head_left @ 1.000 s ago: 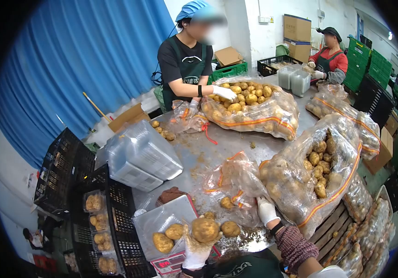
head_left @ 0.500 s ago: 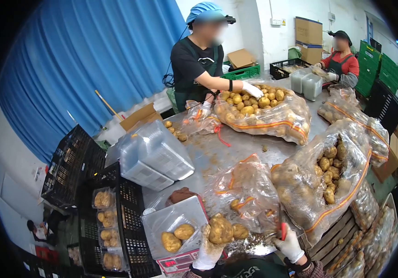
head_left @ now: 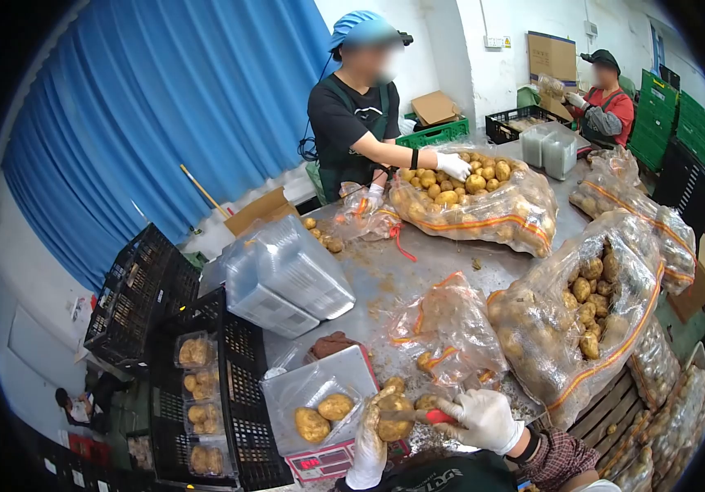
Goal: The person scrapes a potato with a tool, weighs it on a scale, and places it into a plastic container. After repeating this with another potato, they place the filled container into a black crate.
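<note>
1. Right hand (head_left: pixel 484 421): fingers wrapped around a red-handled knife (head_left: pixel 440 417).
2. Left hand (head_left: pixel 368 439): fingers cupping a potato (head_left: pixel 395 428).
3. Potato, near the weighing scale (head_left: pixel 324 462): probably firm, weighty; best cupped away from the knife.
4. Knife: likely light, stiff; grip the handle.

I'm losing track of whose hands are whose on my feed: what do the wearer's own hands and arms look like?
The left hand wears a white glove, stained brown toward the fingers. The right hand has a cleaner white glove, a black wristband and a dark reddish checked sleeve.
</note>
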Demonstrator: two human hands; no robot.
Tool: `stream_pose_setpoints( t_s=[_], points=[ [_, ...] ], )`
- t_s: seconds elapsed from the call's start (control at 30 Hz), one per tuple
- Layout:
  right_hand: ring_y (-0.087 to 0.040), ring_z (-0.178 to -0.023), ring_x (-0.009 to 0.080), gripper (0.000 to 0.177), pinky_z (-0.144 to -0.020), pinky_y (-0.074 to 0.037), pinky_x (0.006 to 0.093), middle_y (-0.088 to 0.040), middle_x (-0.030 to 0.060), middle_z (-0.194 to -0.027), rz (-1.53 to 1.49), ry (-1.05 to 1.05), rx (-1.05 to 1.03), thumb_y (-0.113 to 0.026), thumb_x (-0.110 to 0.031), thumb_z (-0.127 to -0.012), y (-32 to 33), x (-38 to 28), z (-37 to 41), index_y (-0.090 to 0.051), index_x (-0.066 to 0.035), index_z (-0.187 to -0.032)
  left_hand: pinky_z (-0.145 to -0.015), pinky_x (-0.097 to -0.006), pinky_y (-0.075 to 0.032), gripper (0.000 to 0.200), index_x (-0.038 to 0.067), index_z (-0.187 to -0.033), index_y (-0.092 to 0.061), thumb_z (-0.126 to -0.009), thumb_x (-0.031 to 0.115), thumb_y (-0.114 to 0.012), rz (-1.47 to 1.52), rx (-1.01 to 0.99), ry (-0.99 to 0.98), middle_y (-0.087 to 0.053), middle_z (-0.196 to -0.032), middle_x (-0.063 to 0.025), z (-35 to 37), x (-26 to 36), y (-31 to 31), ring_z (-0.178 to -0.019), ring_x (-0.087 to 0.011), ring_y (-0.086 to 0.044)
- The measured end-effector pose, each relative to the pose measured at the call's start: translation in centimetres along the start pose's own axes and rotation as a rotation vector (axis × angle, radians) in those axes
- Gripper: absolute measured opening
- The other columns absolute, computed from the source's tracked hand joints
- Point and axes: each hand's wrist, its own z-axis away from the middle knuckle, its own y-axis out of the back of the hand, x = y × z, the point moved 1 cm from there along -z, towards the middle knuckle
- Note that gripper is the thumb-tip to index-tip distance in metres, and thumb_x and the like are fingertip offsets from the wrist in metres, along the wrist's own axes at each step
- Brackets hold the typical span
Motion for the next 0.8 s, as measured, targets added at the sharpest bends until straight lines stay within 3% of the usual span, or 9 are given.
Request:
stream_pose_setpoints(
  t_s=[0.1, 0.13, 0.2, 0.27, 0.37, 0.6, 0.7, 0.73, 0.8],
  points=[
    [-0.057, -0.056, 0.0192, 0.031, -0.048, -0.045, 0.0322, -0.051, 0.0024, -0.062, 0.013, -0.057, 0.092, -0.074, -0.035, -0.075, -0.1, 1.3, -0.5, -0.066, -0.015, -0.097, -0.095, -0.0386, -0.048, 0.066, -0.003, -0.135, -0.039, -0.097, 0.051, -0.039, -0.087, 0.062, -0.079, -0.056, -0.123, -0.0145, 0.2, -0.2, 0.0, -0.112, -0.0235, -0.058],
    [-0.057, -0.055, 0.0197, 0.030, -0.046, -0.044, 0.0325, -0.051, 0.0026, -0.061, 0.035, -0.031, -0.026, -0.073, -0.036, -0.076, 0.2, 0.6, -0.5, -0.066, -0.015, -0.097, -0.095, -0.0383, -0.048, 0.066, -0.004, -0.134, -0.040, -0.098, 0.051, -0.038, -0.126, 0.020, -0.115, -0.056, -0.123, -0.0149, 0.2, 0.0, 0.0, -0.112, -0.0234, -0.058],
    [-0.059, -0.056, 0.0200, 0.033, -0.047, -0.045, 0.0327, -0.055, 0.0036, -0.063, 0.032, 0.004, 0.016, -0.073, -0.038, -0.076, 0.0, 0.3, -0.6, -0.066, -0.015, -0.098, -0.095, -0.0380, -0.048, 0.065, -0.005, -0.133, -0.042, -0.098, 0.050, -0.038, -0.175, -0.030, -0.150, -0.056, -0.123, -0.0153, -0.1, 0.3, 0.0, -0.112, -0.0234, -0.058],
    [-0.059, -0.057, 0.0200, 0.034, -0.047, -0.045, 0.0326, -0.056, 0.0040, -0.064, 0.061, -0.057, -0.014, -0.074, -0.038, -0.075, -0.2, 0.7, -0.7, -0.066, -0.015, -0.098, -0.094, -0.0378, -0.048, 0.063, -0.006, -0.129, -0.044, -0.099, 0.048, -0.038, -0.263, 0.077, -0.181, -0.057, -0.120, -0.0163, 0.1, 0.3, -0.5, -0.110, -0.0241, -0.058],
    [-0.059, -0.057, 0.0201, 0.036, -0.048, -0.046, 0.0322, -0.057, 0.0043, -0.066, 0.071, -0.015, 0.153, -0.074, -0.039, -0.074, -0.8, 1.8, -0.7, -0.066, -0.014, -0.100, -0.095, -0.0378, -0.047, 0.062, -0.007, -0.127, -0.046, -0.099, 0.048, -0.037, -0.300, 0.192, -0.166, -0.058, -0.119, -0.0170, 0.6, -0.6, 0.3, -0.109, -0.0244, -0.059],
    [-0.056, -0.053, 0.0197, 0.037, -0.047, -0.045, 0.0317, -0.054, 0.0029, -0.062, 0.038, -0.012, 0.016, -0.074, -0.039, -0.075, 0.3, 0.8, -0.6, -0.068, -0.015, -0.102, -0.096, -0.0371, -0.046, 0.061, -0.007, -0.126, -0.047, -0.099, 0.047, -0.037, -0.377, 0.116, -0.174, -0.059, -0.119, -0.0170, -0.3, -0.9, 0.7, -0.110, -0.0241, -0.058],
    [-0.056, -0.052, 0.0200, 0.036, -0.046, -0.044, 0.0316, -0.053, 0.0031, -0.062, -0.069, 0.076, 0.066, -0.073, -0.038, -0.075, -0.7, 1.1, 0.2, -0.067, -0.015, -0.101, -0.098, -0.0373, -0.044, 0.062, -0.007, -0.126, -0.047, -0.099, 0.048, -0.038, -0.181, 0.048, -0.141, -0.058, -0.121, -0.0170, -0.1, 0.9, -1.1, -0.111, -0.0236, -0.057],
    [-0.057, -0.053, 0.0202, 0.035, -0.047, -0.045, 0.0312, -0.053, 0.0030, -0.062, 0.008, 0.017, -0.021, -0.073, -0.038, -0.075, 0.2, 0.9, -0.1, -0.068, -0.015, -0.100, -0.098, -0.0382, -0.045, 0.064, -0.006, -0.128, -0.046, -0.098, 0.050, -0.038, -0.163, 0.031, -0.135, -0.057, -0.123, -0.0171, -0.1, 1.0, -1.3, -0.111, -0.0244, -0.057],
    [-0.058, -0.056, 0.0200, 0.035, -0.048, -0.046, 0.0309, -0.056, 0.0031, -0.065, 0.015, -0.054, 0.090, -0.074, -0.037, -0.075, 0.0, 1.5, -0.1, -0.068, -0.014, -0.101, -0.097, -0.0391, -0.045, 0.066, -0.004, -0.131, -0.044, -0.097, 0.053, -0.038, -0.147, 0.017, -0.120, -0.056, -0.124, -0.0172, 0.3, 0.9, -1.2, -0.112, -0.0253, -0.057]
  ],
)
